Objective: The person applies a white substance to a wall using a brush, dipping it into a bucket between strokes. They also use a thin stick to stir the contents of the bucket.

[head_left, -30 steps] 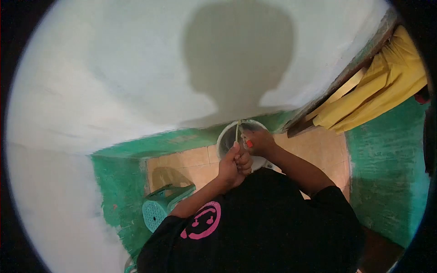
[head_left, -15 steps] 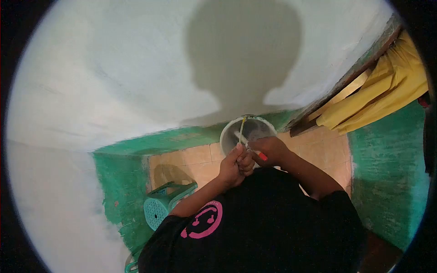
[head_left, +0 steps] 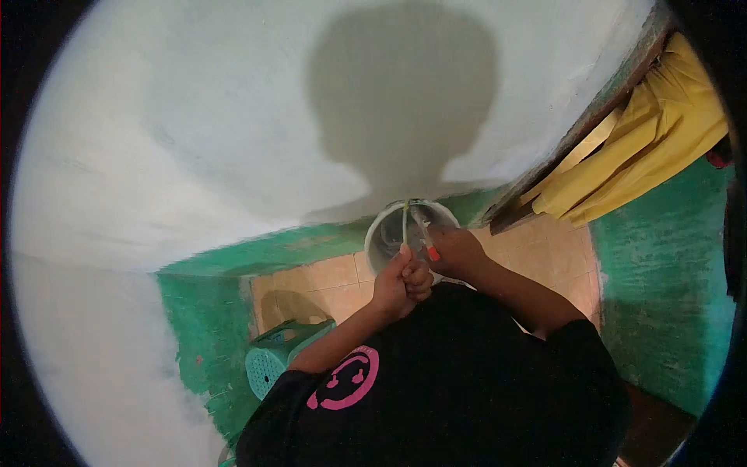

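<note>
A thin yellow-green stalk (head_left: 405,221) rises from the closed fist of my left hand (head_left: 403,282), its far tip overlapping the back rim of a whitish bucket (head_left: 372,236). My right hand (head_left: 457,252) is closed around a knife (head_left: 421,222) with a pale blade and a red handle end. The blade lies close beside the stalk, angled over the bucket's opening. Both hands are at the near side of the bucket, with the fists near each other in front of my black shirt.
A green plastic stool (head_left: 264,369) lies tipped on the tiled floor (head_left: 334,272) at the left. Behind the bucket rises a white and green wall (head_left: 233,140). A yellow curtain (head_left: 638,156) hangs at the right beside a doorway.
The knife has turned more upright and its red end has shifted left, nearer the stalk. The stalk stands slightly more upright. The whole view has shifted a little.
</note>
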The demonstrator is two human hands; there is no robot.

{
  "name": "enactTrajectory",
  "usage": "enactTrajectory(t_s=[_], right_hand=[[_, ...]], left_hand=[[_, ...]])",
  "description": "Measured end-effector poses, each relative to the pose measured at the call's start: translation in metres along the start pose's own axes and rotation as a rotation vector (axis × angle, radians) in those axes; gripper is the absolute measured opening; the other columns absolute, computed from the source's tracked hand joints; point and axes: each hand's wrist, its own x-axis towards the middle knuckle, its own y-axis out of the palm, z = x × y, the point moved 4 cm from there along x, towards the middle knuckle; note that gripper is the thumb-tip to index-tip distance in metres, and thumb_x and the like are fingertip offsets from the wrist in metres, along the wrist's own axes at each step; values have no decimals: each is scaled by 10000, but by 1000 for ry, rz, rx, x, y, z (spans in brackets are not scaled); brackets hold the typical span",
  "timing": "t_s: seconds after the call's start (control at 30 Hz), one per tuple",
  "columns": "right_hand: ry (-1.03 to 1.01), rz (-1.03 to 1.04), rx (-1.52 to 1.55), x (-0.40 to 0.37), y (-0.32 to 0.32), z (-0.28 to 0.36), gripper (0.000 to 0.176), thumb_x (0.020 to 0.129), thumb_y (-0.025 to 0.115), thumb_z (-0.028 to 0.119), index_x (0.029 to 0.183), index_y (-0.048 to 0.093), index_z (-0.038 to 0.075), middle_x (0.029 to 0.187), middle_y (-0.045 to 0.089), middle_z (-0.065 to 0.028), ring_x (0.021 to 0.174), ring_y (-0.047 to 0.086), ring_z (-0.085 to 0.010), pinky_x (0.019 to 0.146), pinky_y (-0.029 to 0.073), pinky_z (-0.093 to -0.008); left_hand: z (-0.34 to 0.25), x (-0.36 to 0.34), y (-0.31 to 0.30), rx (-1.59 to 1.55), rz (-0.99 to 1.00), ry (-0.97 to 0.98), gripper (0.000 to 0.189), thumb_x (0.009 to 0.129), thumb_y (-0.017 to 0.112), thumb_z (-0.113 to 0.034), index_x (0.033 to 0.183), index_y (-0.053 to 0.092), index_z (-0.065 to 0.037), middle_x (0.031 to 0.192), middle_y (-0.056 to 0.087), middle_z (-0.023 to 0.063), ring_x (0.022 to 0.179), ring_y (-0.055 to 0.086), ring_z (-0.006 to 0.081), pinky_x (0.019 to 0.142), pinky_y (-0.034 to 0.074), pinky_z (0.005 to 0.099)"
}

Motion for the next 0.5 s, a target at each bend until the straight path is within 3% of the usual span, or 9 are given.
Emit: enactTrajectory(t_s=[0.07,0.27,0.33,0.5], right_hand=[[66,41,-59,5,2,7,368,805,530,261,1017,522,-39,777,608,-206,666,611,-347,589,499,-435],[-115,109,-2,8,21,18,307,763,563,204,967,539,-24,824,604,-203,764,609,-333,646,500,-412],[-288,29,158,6,19,24,243,735,581,177,921,568,22,853,607,-165,801,604,-317,675,498,-396],[-286,72,152,6,20,25,216,731,587,170,911,583,49,885,603,-134,822,601,-305,689,497,-383]], left_hand=[[1,-1,1,8,17,-10,434,929,306,-465,609,317,-171,506,231,-33,467,234,130,441,200,269],[0,-4,4,-8,110,-110,459,924,282,-489,583,297,-181,463,197,-32,423,198,138,418,181,285],[0,-5,5,-31,102,-138,460,922,286,-491,580,294,-183,461,193,-33,415,188,138,411,174,289],[1,-5,5,-29,137,-130,465,914,296,-501,574,294,-184,460,181,-35,408,166,138,403,152,286]])
